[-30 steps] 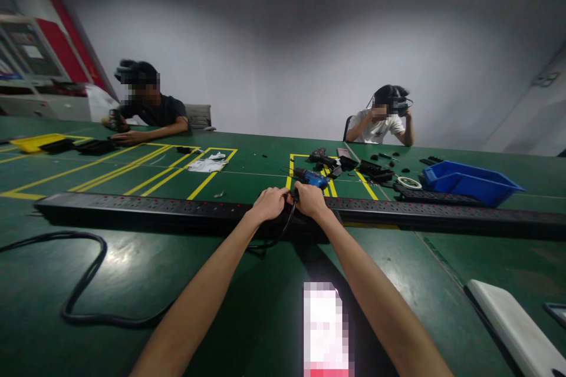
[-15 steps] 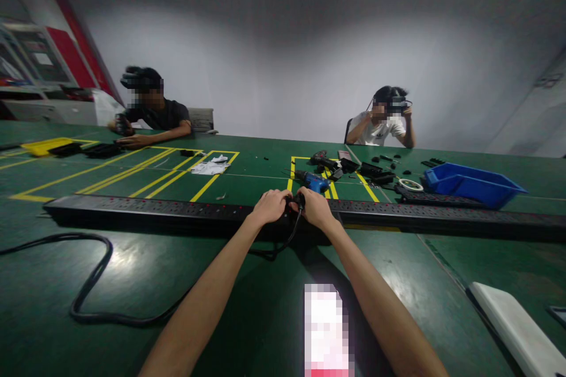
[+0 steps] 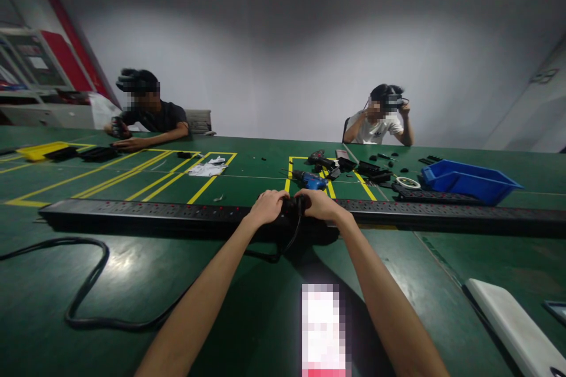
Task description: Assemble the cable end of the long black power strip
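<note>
A long black power strip [image 3: 154, 212] with rows of sockets and small red dots stretches across the table. Above its middle, my right hand [image 3: 322, 205] has its fingers closed on a black plug [image 3: 302, 202], from which a black cable [image 3: 293, 240] hangs toward me. My left hand [image 3: 267, 207] is against the strip just left of the plug, its fingers curled together at a dark part between the hands. What those fingertips grip is hidden. The cable loops on the table at the left [image 3: 88, 283].
Beyond the strip lie a blue power drill [image 3: 309, 179], black plastic parts [image 3: 371, 171], a white ring [image 3: 407, 183] and crumpled white paper [image 3: 207, 167]. A blue bin [image 3: 473, 182] stands right, a yellow tray [image 3: 42, 151] far left. Two people [image 3: 150, 106] sit opposite. A white block [image 3: 508, 318] lies near right.
My hands have drawn slightly apart, the right one shifting a little to the right, so more of the dark parts between them shows. The view has moved slightly.
</note>
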A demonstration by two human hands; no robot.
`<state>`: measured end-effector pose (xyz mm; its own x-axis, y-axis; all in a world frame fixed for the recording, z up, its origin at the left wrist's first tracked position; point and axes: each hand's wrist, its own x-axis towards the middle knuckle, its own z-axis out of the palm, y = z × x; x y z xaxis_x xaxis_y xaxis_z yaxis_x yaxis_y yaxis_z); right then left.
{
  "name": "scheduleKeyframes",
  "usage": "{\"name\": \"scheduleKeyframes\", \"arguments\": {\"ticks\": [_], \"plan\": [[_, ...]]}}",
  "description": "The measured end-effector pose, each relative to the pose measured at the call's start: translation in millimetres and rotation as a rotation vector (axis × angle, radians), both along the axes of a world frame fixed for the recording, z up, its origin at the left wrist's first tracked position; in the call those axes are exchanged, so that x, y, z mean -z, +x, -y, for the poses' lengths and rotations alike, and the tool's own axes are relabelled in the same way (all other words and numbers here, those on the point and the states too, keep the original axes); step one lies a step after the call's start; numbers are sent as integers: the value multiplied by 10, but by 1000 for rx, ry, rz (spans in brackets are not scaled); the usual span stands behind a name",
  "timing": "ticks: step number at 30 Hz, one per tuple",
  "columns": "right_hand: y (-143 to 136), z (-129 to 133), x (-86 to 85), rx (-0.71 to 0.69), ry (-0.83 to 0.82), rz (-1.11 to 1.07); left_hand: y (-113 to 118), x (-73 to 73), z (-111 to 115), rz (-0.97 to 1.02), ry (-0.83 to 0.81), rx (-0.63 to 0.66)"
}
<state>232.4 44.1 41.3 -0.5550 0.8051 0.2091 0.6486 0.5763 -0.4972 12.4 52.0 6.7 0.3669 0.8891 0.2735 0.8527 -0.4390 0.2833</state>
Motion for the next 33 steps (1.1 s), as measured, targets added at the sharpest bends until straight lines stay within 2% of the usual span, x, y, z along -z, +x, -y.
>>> {"name": "scheduleKeyframes", "arguments": {"ticks": [6,13,22,25,28,33], "plan": [[205,50,-179,-45,-158,68,-2,13,-11,21,0,7],[336,52,-256,-32,-271,162,-8,45,-23,27,13,10],[458,95,-341,-19,-295,234,-13,38,-30,21,2,12],[528,65,-316,50,-193,274,-16,44,-30,22,12,5],[628,17,-230,196,-98,386,-17,54,-34,17,8,-1],[775,-83,-27,388,-174,557,-16,59,-41,11,-8,-13]]}}
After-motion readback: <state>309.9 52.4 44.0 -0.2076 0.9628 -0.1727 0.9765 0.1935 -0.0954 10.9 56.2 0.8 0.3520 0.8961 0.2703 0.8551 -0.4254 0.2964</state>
